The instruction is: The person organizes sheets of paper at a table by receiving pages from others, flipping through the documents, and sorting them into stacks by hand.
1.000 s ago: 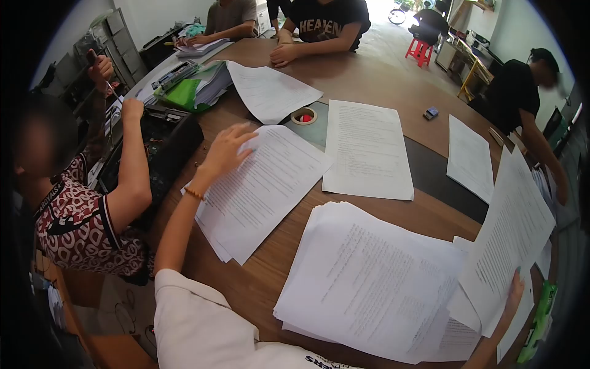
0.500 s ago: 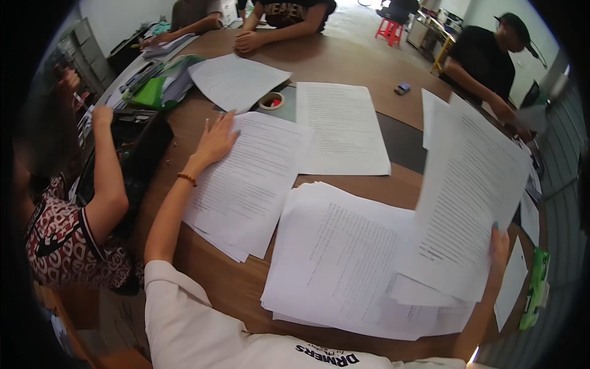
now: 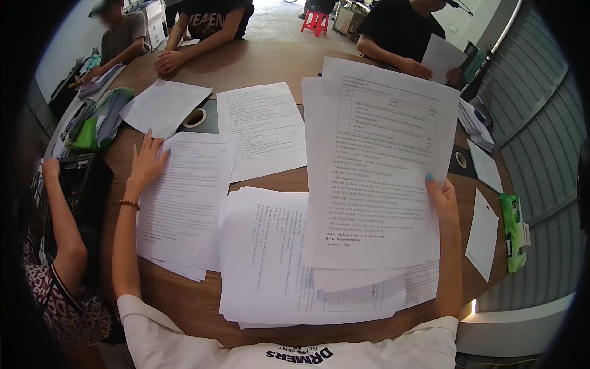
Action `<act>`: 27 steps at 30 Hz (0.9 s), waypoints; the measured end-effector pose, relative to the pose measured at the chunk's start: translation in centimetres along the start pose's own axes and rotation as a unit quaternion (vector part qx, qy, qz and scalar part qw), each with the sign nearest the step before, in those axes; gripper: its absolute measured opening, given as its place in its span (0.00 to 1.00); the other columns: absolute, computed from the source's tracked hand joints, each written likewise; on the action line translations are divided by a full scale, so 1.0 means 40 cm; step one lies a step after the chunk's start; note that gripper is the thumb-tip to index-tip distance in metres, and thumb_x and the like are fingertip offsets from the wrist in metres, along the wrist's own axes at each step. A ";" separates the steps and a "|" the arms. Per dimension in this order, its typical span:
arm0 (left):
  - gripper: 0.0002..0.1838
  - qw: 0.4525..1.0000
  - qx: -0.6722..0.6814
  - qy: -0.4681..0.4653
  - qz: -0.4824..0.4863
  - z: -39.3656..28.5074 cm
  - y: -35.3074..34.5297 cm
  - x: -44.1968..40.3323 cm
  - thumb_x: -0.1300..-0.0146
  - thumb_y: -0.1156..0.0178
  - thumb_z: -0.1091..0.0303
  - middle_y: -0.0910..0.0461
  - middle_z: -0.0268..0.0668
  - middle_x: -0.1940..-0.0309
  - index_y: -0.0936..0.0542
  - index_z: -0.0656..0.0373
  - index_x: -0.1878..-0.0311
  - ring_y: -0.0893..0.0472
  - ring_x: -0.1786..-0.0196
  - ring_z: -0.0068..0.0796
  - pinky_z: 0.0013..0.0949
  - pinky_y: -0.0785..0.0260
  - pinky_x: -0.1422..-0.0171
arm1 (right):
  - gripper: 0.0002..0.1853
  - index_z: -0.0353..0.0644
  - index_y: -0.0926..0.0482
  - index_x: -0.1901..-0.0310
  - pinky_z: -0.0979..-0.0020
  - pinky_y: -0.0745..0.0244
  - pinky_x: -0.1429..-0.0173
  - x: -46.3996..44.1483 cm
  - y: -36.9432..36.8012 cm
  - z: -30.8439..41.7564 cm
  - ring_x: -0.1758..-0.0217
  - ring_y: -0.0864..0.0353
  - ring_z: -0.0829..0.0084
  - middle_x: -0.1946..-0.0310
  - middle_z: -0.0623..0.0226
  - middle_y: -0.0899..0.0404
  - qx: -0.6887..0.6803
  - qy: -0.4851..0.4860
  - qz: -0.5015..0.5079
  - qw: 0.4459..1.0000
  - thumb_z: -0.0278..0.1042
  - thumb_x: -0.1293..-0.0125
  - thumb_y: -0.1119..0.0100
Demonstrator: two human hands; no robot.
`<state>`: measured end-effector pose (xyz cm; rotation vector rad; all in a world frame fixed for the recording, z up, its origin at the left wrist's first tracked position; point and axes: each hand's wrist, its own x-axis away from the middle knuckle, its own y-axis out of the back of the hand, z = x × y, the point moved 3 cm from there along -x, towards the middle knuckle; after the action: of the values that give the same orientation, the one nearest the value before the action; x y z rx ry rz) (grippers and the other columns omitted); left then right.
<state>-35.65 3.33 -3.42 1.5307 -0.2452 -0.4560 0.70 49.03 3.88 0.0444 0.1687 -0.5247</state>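
My right hand (image 3: 444,200) grips printed sheets (image 3: 381,166) by their right edge, thumb on top, and holds them raised above a thick paper stack (image 3: 264,258). Flat on a smaller pile of printed pages (image 3: 184,203) at the left rests my left hand (image 3: 147,161), fingers spread over its upper left corner. A printed page (image 3: 261,126) lies between the two, farther back. Beside it is a curled white sheet (image 3: 165,106), next to a roll of tape (image 3: 195,118).
Green folders with papers (image 3: 101,126) and a black case (image 3: 77,203) stand at the left, near a co-worker's arm (image 3: 64,246). Other people sit across the table (image 3: 270,55); one holds a paper (image 3: 442,58). A green packet (image 3: 513,230) and another tape roll (image 3: 461,160) are at the right.
The view has swung to the right. My right hand has brought the raised sheets from the far right to above the stack. My left hand has come down flat on the left pile.
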 end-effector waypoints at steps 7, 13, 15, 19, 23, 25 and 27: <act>0.19 0.998 0.017 -0.004 -0.060 -0.028 0.017 -0.023 0.42 0.56 0.60 0.49 0.45 0.40 0.36 0.47 0.46 0.49 0.37 0.41 0.48 0.59 0.38 | 0.17 0.30 0.33 0.54 0.79 0.37 0.54 0.012 -0.001 0.016 0.58 0.31 0.79 0.59 0.63 0.28 0.029 0.009 -0.003 1.000 0.33 0.41 0.51; 0.14 0.986 0.086 -0.047 -0.134 -0.033 0.006 -0.021 0.45 0.55 0.66 0.41 0.44 0.46 0.30 0.50 0.53 0.43 0.41 0.40 0.43 0.53 0.40 | 0.16 0.31 0.32 0.54 0.79 0.37 0.54 0.006 0.061 -0.019 0.58 0.31 0.80 0.59 0.65 0.28 0.073 0.034 0.004 0.997 0.33 0.41 0.51; 0.12 0.979 0.108 -0.055 -0.163 -0.007 0.022 0.013 0.47 0.54 0.72 0.35 0.44 0.50 0.27 0.54 0.59 0.39 0.44 0.40 0.40 0.48 0.42 | 0.15 0.32 0.32 0.54 0.80 0.38 0.53 0.000 0.069 -0.033 0.58 0.31 0.81 0.59 0.66 0.28 0.077 0.049 0.008 0.996 0.33 0.40 0.52; 0.10 0.963 0.129 -0.037 -0.233 -0.014 0.087 0.052 0.50 0.52 0.76 0.29 0.38 0.65 0.22 0.54 0.70 0.32 0.57 0.35 0.33 0.40 0.52 | 0.16 0.32 0.32 0.55 0.80 0.38 0.53 -0.008 0.078 -0.037 0.58 0.31 0.80 0.59 0.65 0.28 0.074 0.015 -0.010 0.997 0.33 0.40 0.52; 0.08 0.968 0.124 -0.066 -0.207 0.008 0.088 0.072 0.52 0.49 0.75 0.33 0.36 0.72 0.20 0.53 0.75 0.33 0.63 0.32 0.31 0.39 0.56 | 0.16 0.31 0.32 0.54 0.80 0.38 0.53 -0.010 0.038 -0.020 0.57 0.31 0.79 0.59 0.65 0.28 0.081 0.010 -0.021 0.996 0.34 0.40 0.51; 0.09 0.976 0.114 -0.066 -0.175 0.020 0.068 0.076 0.53 0.49 0.76 0.33 0.36 0.72 0.20 0.53 0.75 0.33 0.62 0.32 0.31 0.39 0.57 | 0.17 0.31 0.33 0.54 0.80 0.38 0.53 -0.012 0.034 -0.022 0.57 0.31 0.80 0.59 0.64 0.28 0.066 0.013 0.002 0.998 0.35 0.41 0.51; 0.11 0.978 0.155 -0.044 -0.130 0.024 0.051 0.076 0.55 0.51 0.79 0.33 0.36 0.73 0.20 0.52 0.74 0.33 0.62 0.32 0.31 0.38 0.57 | 0.17 0.31 0.33 0.54 0.80 0.38 0.53 -0.013 0.027 -0.020 0.57 0.31 0.80 0.59 0.64 0.28 0.068 0.008 0.002 0.998 0.35 0.41 0.51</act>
<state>-33.10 1.12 -1.76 1.8606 -0.1903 -0.7190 0.67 50.31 3.18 0.1823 0.1479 -0.5321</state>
